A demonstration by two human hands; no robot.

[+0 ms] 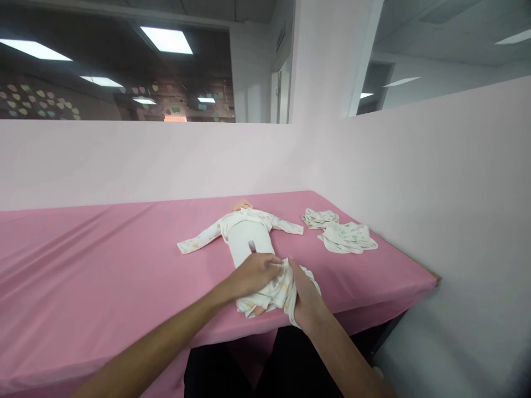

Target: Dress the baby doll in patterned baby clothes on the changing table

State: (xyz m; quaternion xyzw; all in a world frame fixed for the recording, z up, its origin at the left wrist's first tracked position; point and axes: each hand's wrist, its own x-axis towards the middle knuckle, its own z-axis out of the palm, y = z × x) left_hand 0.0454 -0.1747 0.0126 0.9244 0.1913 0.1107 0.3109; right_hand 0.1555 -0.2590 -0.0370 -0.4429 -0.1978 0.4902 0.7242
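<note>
A baby doll (243, 205) lies on its back on the pink table (103, 265), dressed in a white printed long-sleeved top (249, 222). White printed trousers (269, 293) are bunched up around the doll's legs at the near edge. My left hand (253, 273) grips the bunched trousers from the left, fingers curled into the cloth. My right hand (305, 298) holds the same bunch from the right, fingers closed around the fabric. The doll's legs are mostly hidden under the cloth and my hands.
Two more small white printed garments (346, 236) lie crumpled on the table at the right, near the pink partition wall (435, 182). The table's right corner (433, 276) ends beside that wall. Another low pink wall runs behind the table.
</note>
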